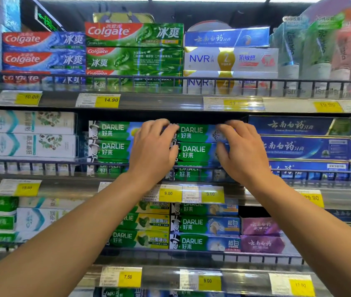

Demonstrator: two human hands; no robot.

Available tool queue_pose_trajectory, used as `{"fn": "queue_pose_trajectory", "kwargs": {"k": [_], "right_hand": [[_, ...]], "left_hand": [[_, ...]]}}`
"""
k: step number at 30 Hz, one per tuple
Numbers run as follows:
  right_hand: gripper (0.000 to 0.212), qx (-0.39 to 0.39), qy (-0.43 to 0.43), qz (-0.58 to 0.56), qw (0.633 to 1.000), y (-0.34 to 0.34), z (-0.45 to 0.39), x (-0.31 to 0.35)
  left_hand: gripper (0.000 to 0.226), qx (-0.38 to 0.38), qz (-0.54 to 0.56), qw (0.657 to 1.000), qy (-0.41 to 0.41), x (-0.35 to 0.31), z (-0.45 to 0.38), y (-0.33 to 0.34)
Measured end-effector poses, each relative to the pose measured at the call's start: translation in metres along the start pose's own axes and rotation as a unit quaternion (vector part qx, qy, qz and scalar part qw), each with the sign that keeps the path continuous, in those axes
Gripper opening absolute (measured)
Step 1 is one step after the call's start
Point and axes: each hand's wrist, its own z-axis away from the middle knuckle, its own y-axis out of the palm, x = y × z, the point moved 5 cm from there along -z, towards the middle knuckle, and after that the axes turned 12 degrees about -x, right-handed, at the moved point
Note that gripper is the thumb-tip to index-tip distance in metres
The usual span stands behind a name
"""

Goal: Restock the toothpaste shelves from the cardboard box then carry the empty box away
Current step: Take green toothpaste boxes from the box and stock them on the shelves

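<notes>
My left hand (153, 148) and right hand (242, 151) are both up at the middle shelf (63, 185), fingers curled over the top of the right-hand stack of green toothpaste boxes (196, 142), gripping its two sides. A matching stack (110, 142) sits just beside it on the left. Yellow price tags (168, 195) line the shelf edge below.

Green-blue DARLIE toothpaste boxes (193, 142) stacked flat, long side out, on middle shelf (67, 185) behind wire rail; second DARLIE stack (112, 140) just beside, left.
</notes>
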Motion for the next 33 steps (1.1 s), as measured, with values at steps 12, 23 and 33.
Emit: {"fn": "queue_pose_trajectory", "kwargs": {"k": [12,23,33], "right_hand": [[0.028,0.044,0.006,0.091,0.995,0.011,-0.028,0.006],[0.021,-0.005,0.013,-0.005,1.000,0.004,-0.025,-0.002],[0.022,-0.001,0.028,-0.031,0.999,0.002,-0.023,-0.005]], "left_hand": [[0.049,0.067,-0.030,0.997,-0.025,-0.006,-0.011,0.017],[0.040,0.056,-0.023,0.997,-0.041,-0.003,-0.020,0.013],[0.032,0.022,0.016,0.999,-0.030,0.001,-0.024,0.007]]}}
